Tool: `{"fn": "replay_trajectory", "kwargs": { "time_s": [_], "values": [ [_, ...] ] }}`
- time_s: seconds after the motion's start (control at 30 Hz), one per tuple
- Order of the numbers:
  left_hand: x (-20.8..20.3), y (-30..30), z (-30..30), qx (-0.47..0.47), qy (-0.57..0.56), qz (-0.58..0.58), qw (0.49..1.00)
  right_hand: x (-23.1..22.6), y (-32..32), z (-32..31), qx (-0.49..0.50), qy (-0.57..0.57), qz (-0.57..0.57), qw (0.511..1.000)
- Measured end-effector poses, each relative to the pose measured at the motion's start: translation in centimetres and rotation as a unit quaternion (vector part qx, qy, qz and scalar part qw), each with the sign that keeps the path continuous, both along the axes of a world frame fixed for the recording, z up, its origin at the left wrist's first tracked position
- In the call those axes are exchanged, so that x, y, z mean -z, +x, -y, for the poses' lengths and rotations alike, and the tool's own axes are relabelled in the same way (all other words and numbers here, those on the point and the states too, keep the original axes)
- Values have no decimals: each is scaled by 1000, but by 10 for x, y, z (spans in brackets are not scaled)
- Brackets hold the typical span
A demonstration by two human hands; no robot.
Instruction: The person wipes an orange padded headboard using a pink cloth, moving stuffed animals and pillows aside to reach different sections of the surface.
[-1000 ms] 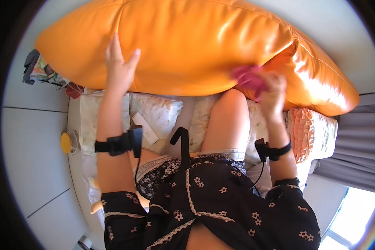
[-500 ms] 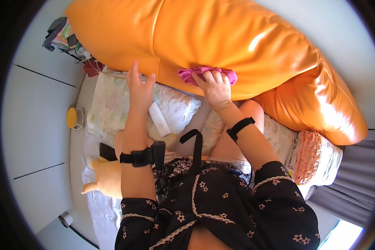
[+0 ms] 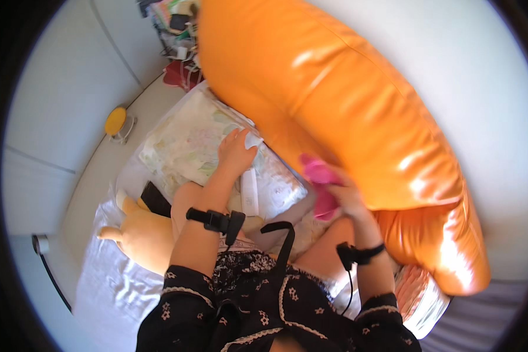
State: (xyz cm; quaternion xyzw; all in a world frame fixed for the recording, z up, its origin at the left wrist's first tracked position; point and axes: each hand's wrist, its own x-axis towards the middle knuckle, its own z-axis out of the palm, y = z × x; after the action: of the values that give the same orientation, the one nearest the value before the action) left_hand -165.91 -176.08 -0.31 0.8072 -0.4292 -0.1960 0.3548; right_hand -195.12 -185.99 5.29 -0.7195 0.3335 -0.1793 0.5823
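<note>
White walls surround a bed where our right hand (image 3: 347,196) bunches a soft pink cloth (image 3: 318,182) against the glossy orange padded headboard (image 3: 358,117); it looks light, limp, best gripped bunched. Our left hand (image 3: 236,149) presses a patterned pillow (image 3: 188,141), fingers loosely spread.

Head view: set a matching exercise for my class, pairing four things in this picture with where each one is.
Things:
1. pink cloth
2. left hand
3. yellow round object
4. yellow plush toy

Places:
A. on the pale floor beside the bed
B. resting on the patterned pillow
C. in the right hand, against the orange headboard cushion
D. lying on the white sheet by the left forearm

Pairs: 1-C, 2-B, 3-A, 4-D
</note>
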Motion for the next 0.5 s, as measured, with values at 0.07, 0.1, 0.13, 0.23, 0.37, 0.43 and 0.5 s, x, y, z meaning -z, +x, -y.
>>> {"fn": "replay_trajectory", "kwargs": {
  "time_s": [0.07, 0.1, 0.13, 0.23, 0.37, 0.43, 0.5],
  "values": [
    [11, 29, -20, -99, 189, 43, 976, -88, 20, 7, 130, 18, 21, 991],
    [13, 35, -26, -111, 186, 34, 976, -114, 27, 19, 179, -86, 77, 977],
    [14, 38, -33, -96, 254, 23, 962, -139, 36, 33, 219, -156, 81, 960],
    [41, 41, -35, -72, 320, 32, 944, -162, 90, 78, 274, -391, 137, 868],
    [53, 55, -23, -53, 333, 55, 940, -83, 182, 99, 81, -707, -37, 701],
    [43, 69, -25, -56, 352, 21, 934, -25, 225, 52, 56, -705, -171, 686],
    [44, 73, -15, -52, 350, -9, 935, 48, 226, 37, -94, -668, -250, 695]
  ]
}}
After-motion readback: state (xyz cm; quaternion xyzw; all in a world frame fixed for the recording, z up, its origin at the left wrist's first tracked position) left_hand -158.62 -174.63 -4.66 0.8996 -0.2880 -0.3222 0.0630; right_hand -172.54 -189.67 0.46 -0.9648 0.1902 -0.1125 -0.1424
